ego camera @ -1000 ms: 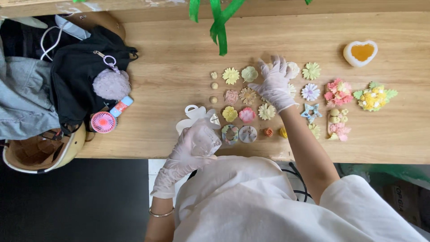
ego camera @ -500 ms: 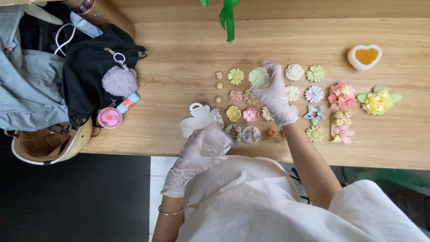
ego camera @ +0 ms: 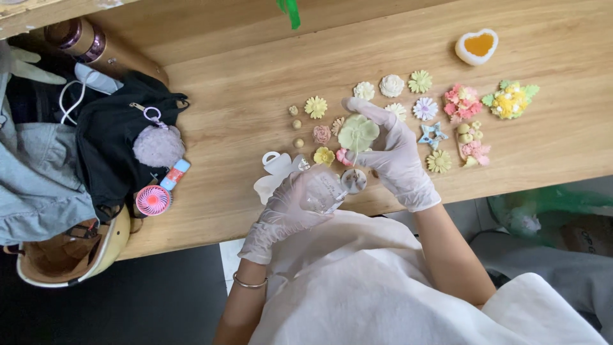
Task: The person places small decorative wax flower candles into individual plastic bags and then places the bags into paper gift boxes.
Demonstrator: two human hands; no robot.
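My right hand [ego camera: 393, 156], in a white glove, holds a pale green flower-shaped piece [ego camera: 357, 132] above the wooden table [ego camera: 242, 108]. My left hand [ego camera: 295, 206], also gloved, grips a small clear bottle [ego camera: 324, 190] near the table's front edge, its tip pointing toward the flower. A small round brownish piece [ego camera: 353, 180] lies just below the flower. Several small clay flowers lie around both hands, among them a yellow one [ego camera: 315, 107] and a pink one [ego camera: 322, 134].
A heart-shaped white dish with orange filling [ego camera: 477, 46] sits at the back right. Pink [ego camera: 461, 102] and yellow-green [ego camera: 511, 99] flower clusters lie right. A black bag with a purple pompom [ego camera: 157, 145], a pink mini fan [ego camera: 152, 200], a helmet [ego camera: 70, 259] and a brown bottle [ego camera: 96, 48] crowd the left.
My right hand has picked the pale green flower up off the table and drawn it back toward me. My left hand has brought the clear bottle up beside it.
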